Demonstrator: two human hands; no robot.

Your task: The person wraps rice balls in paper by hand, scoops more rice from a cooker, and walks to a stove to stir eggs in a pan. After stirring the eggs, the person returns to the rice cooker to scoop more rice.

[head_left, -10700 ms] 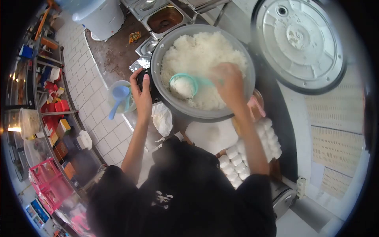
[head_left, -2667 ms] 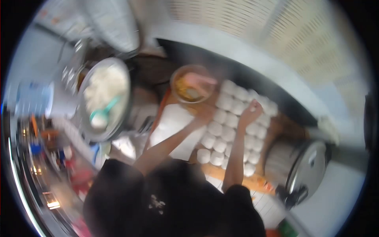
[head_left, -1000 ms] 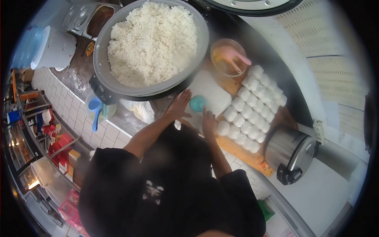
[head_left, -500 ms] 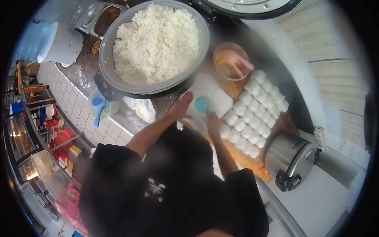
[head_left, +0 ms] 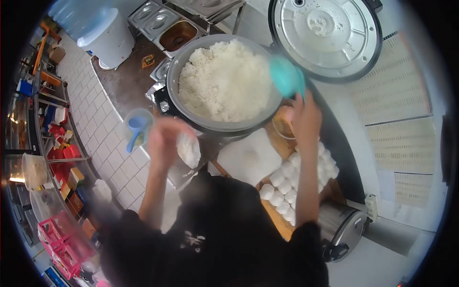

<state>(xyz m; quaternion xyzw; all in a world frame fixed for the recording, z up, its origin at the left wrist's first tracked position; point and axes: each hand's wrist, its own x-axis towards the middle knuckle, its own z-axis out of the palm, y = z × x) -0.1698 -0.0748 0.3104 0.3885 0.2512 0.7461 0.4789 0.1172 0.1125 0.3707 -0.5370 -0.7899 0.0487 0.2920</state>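
My right hand [head_left: 307, 117] is closed around the handle of a teal scoop [head_left: 286, 79], raised at the right rim of a large pot of white rice [head_left: 224, 81]. The scoop's head is smeared by motion. My left hand [head_left: 166, 136] is blurred beside a crumpled white bundle [head_left: 189, 150] at the counter's front, and its grip cannot be made out. Between my arms lie white sheets [head_left: 251, 157] on a wooden board. Rows of rounded white packets [head_left: 286, 184] sit right of them, partly hidden by my right forearm. Behind that arm stands a bowl [head_left: 284, 125] with orange-brown contents.
An open round metal lid [head_left: 325, 36] stands behind the pot. Metal food pans [head_left: 177, 36] are at the back left. A blue ladle [head_left: 136, 125] rests in a clear container on the left. A steel rice cooker [head_left: 344, 228] stands at the right.
My right hand has lifted the teal scoop from the white sheets to the pot's right rim. The left hand has moved from the sheets to the white bundle. The view has shifted.
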